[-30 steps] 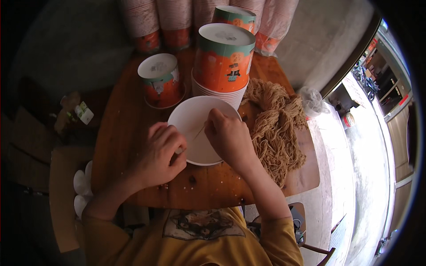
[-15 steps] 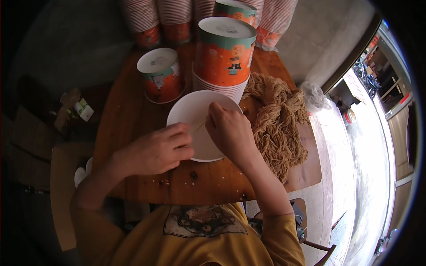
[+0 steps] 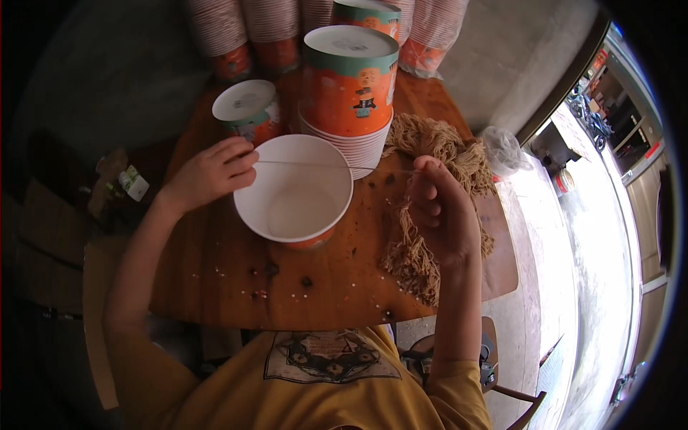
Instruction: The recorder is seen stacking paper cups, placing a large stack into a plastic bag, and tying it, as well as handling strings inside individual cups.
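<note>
A thin thread [image 3: 315, 165] runs taut, nearly level, over the mouth of a white-lined paper bucket [image 3: 290, 215]. My left hand [image 3: 211, 172] is closed on the thread's left end, its fingertips beside the bucket's left rim. Well to the right, over the tan yarn bundle [image 3: 426, 140], my right hand [image 3: 446, 215] pinches the other end between thumb and finger, the other fingers curled. The open bucket tilts a little, and orange shows under its rim. Right behind it stands a stack of upturned orange and green paper buckets [image 3: 347, 89].
Another upturned bucket [image 3: 247, 102] stands behind my left hand. Plastic-wrapped bucket stacks [image 3: 218, 32] line the wall at the back. Small bits are scattered near the front edge of the wooden table [image 3: 337, 287]. A clear plastic bag [image 3: 505, 152] sits at the right edge.
My hands have moved apart from inside the bucket, the left one up and left, the right one out over the yarn. The thread is now stretched between them, and the bucket has shifted left.
</note>
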`<state>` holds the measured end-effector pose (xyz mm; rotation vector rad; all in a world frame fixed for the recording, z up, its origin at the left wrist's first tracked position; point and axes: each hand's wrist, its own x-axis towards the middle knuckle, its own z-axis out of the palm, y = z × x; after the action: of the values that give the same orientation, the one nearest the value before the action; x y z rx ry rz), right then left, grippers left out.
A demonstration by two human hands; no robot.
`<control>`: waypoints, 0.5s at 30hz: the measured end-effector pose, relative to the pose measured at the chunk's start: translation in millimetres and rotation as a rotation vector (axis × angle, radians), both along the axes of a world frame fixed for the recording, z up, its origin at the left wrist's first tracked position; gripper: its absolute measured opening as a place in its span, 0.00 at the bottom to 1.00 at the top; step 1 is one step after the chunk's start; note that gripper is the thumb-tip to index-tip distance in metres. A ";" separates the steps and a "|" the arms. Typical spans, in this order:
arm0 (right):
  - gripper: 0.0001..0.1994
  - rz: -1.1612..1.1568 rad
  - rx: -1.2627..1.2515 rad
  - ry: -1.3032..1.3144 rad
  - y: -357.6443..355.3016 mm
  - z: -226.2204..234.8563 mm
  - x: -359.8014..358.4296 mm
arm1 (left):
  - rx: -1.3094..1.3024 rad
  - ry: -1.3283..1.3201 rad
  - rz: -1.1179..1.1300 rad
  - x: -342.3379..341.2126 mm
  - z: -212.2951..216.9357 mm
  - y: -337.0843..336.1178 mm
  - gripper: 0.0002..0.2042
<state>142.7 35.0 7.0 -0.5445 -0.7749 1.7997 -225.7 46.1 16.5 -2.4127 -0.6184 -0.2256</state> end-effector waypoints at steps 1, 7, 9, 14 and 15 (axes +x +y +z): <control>0.08 -0.014 -0.001 0.044 -4.3 3.4 -1.3 | 0.010 -0.014 0.024 1.2 1.8 1.5 0.08; 0.09 0.068 0.002 0.134 -32.5 38.3 -51.0 | -0.983 -1.314 -0.188 115.0 6.1 -57.5 0.15; 0.10 0.091 0.076 0.101 -37.9 43.1 -67.5 | -1.460 -1.579 -0.233 158.4 4.1 -85.5 0.19; 0.09 0.065 0.062 0.105 -33.6 31.2 -62.0 | -1.857 -1.612 0.083 162.1 8.7 -94.5 0.10; 0.09 0.019 0.079 0.102 -31.2 26.6 -58.0 | -1.956 -1.484 0.241 157.4 8.9 -94.2 0.07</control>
<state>84.7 3.8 33.6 -0.3914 -0.7796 1.7918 -68.3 -48.1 25.4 -3.1151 -2.6927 -2.2861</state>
